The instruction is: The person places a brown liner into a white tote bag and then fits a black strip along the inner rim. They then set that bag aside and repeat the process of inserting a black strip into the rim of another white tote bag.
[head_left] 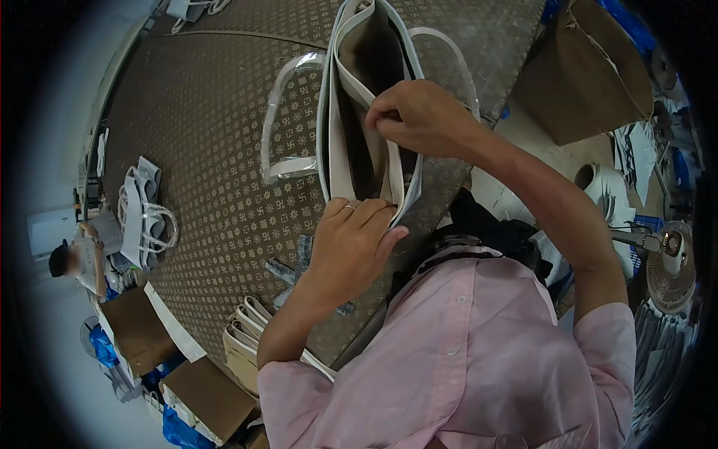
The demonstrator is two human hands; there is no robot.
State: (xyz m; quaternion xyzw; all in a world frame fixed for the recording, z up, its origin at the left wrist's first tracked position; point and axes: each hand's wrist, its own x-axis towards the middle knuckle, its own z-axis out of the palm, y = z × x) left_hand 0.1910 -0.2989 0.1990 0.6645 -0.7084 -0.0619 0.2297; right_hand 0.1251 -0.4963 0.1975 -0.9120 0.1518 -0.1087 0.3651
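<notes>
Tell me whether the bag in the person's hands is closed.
No, the bag gapes open, its dark interior showing between the left hand and the right hand.

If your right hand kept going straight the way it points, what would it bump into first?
Probably the left wall of the bag, though how deep the right hand sits is unclear.
</notes>
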